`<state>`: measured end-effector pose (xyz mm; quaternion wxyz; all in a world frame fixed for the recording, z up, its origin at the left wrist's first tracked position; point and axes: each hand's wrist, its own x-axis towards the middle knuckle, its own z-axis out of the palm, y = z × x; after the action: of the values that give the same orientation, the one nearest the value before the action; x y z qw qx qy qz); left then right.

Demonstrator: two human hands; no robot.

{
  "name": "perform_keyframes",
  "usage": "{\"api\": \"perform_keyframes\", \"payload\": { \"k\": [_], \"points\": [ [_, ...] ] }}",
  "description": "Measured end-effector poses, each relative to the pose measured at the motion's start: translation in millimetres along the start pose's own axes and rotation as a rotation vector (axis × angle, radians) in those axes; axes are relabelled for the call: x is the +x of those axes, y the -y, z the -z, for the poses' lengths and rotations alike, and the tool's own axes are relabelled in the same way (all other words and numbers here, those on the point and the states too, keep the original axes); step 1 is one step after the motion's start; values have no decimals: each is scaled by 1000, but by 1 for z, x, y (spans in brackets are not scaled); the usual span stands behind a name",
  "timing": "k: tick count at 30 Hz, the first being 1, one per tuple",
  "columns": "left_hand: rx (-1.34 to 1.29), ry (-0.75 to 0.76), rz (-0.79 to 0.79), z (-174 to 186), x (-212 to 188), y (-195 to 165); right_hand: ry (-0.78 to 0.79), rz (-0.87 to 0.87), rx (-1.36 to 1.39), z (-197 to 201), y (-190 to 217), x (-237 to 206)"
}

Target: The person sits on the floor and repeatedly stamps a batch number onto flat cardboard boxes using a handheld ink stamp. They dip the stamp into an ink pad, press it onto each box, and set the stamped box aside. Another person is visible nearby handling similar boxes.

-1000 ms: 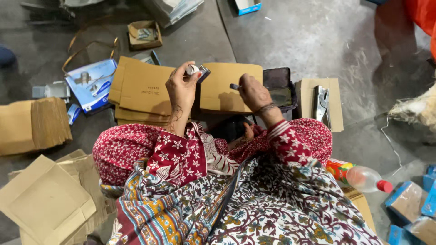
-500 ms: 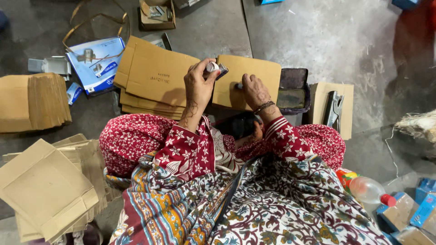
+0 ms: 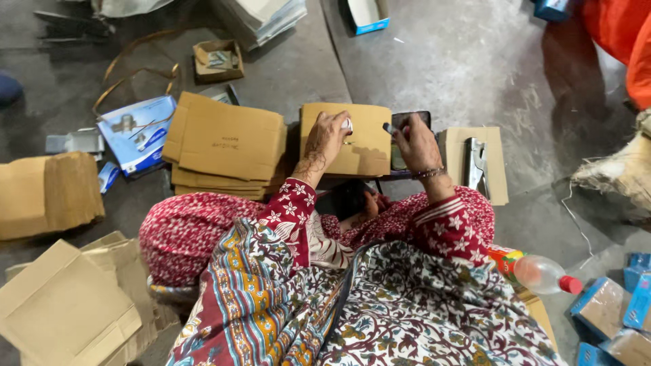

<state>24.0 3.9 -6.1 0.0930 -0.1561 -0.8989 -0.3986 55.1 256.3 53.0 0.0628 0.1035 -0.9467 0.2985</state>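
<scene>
My left hand [image 3: 328, 135] is raised over a flat cardboard piece [image 3: 366, 146] and pinches a small silvery metal part [image 3: 346, 125] between its fingertips. My right hand [image 3: 415, 139], with a bracelet at the wrist, holds a small dark thin piece [image 3: 388, 127] near its fingertips, just right of the left hand. Behind the right hand lies a dark phone-like slab [image 3: 411, 120]. Both hands hover above my crossed legs in red patterned cloth.
A stack of flattened cardboard boxes [image 3: 227, 142] lies left of the hands. Metal pliers [image 3: 476, 163] rest on cardboard at right. More cardboard [image 3: 47, 193] sits far left, a plastic bottle [image 3: 539, 271] and blue packets [image 3: 610, 308] at lower right. A blue printed box [image 3: 135, 132] lies upper left.
The view has drifted, so the floor items sit differently in frame. My hands stay close together over the cardboard, holding the same small parts, the right hand now slightly farther from the left.
</scene>
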Motion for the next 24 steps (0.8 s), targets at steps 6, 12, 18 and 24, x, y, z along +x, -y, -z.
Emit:
{"api": "perform_keyframes", "payload": {
  "k": [6, 12, 18, 24],
  "points": [
    [72, 51, -42, -17, -6, 3, -38, -178, 72, -17, -18, -34],
    [-86, 2, 214, 7, 18, 17, -144, -303, 497, -46, -40, -13],
    [-812, -252, 523, 51, -19, 86, -153, -417, 1162, -69, -42, -11],
    [-846, -117, 603, 23, -56, 100, -135, -423, 1135, -84, -32, -11]
  ]
}}
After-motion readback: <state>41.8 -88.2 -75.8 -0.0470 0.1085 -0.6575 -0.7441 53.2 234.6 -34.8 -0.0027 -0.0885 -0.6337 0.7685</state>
